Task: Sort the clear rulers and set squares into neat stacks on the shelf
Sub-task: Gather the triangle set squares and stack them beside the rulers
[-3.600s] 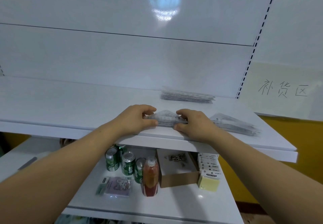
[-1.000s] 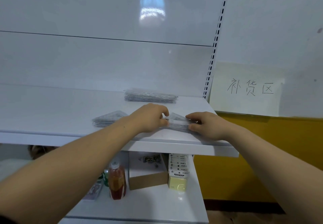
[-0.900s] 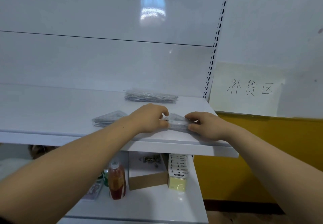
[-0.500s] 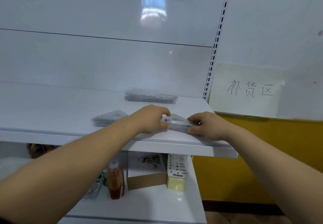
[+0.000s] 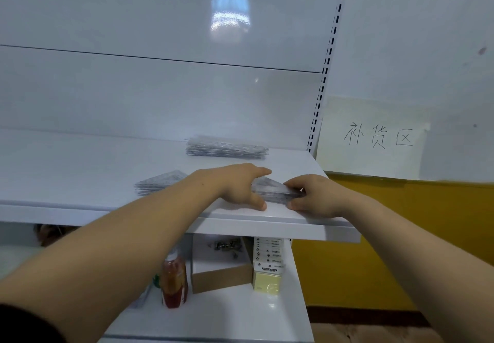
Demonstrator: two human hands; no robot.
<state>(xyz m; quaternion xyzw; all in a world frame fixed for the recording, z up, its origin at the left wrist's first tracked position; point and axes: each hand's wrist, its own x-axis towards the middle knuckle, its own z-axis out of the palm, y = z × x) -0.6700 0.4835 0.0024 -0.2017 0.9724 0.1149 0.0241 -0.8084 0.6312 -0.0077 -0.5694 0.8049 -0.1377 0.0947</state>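
A stack of clear set squares lies near the right front of the white shelf. My left hand grips its left end, thumb at the front and index finger stretched along the back. My right hand pinches its right end. A second stack of clear set squares sits to the left, partly hidden by my left forearm. At the back of the shelf lies a stack of clear rulers.
The shelf's right edge ends just past my right hand. On the lower shelf stand a red-orange bottle, a cardboard box and sticky-note packs. A paper sign hangs on the wall to the right.
My hands moved from the middle set-square stack to the right-hand one 3.6 s ago. Over the last second they only shifted slightly on it, my left index finger stretching out.
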